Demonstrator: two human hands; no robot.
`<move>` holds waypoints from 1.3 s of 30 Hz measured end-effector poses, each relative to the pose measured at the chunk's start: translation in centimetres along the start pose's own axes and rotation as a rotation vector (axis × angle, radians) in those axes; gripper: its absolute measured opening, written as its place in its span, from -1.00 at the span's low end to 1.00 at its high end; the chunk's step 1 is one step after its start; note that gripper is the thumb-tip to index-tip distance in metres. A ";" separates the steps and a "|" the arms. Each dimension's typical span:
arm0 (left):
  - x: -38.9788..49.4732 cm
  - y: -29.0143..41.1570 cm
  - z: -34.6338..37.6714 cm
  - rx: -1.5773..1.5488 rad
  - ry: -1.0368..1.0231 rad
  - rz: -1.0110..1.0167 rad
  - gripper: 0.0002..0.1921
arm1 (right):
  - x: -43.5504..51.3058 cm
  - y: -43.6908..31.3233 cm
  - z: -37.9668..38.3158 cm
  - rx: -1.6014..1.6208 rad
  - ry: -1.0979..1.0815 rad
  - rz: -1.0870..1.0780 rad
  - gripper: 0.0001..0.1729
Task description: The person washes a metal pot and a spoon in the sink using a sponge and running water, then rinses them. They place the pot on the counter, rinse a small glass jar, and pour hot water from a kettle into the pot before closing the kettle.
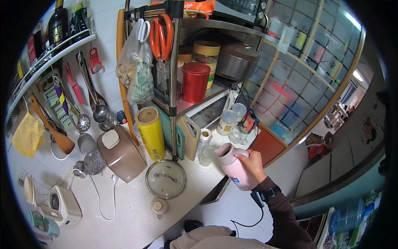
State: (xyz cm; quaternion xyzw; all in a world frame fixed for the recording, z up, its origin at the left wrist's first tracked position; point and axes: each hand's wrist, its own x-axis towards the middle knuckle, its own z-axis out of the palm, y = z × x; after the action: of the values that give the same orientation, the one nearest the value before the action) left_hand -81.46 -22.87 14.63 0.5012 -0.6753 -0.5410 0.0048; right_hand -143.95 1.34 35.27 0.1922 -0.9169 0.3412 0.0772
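Note:
My right hand (255, 165) is closed around the handle of a pink thermos jug (239, 173). Its mouth is uncovered and faces up, with a dark inside. The jug is held beside the counter edge, over the floor. A clear drinking glass (207, 155) stands close to its spout on the white counter. Farther left lies a glass pot lid (166, 180) with a metal rim. A small round pale stopper-like piece (159, 206) sits near the counter's front edge. My left hand is out of view.
A yellow roll (151, 133) stands by cutting boards (190, 137) and a metal rack post (174, 93). Glass jars (227, 121) and a glass mug (238, 134) are behind the jug. A white cable (99, 202) crosses the counter near a blender (63, 207). Utensils hang on the wall.

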 end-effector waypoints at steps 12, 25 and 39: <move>-3.2 -1.9 2.2 -0.024 0.063 -0.048 -0.78 | 4.1 -2.5 1.3 -0.426 -0.193 -0.221 -0.51; -3.4 -2.1 4.0 0.043 0.059 -0.044 -0.77 | 6.2 -4.0 0.7 -0.519 -0.289 -0.342 -0.51; -4.2 -1.1 5.3 -0.058 0.055 -0.004 -0.75 | 7.9 -5.3 -0.5 -0.537 -0.328 -0.393 -0.48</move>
State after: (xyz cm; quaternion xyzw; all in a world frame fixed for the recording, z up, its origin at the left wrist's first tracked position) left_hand -81.57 -16.09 13.86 0.5167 -0.6581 -0.5464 0.0368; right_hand -149.03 -4.36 40.97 0.3897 -0.9195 0.0316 0.0410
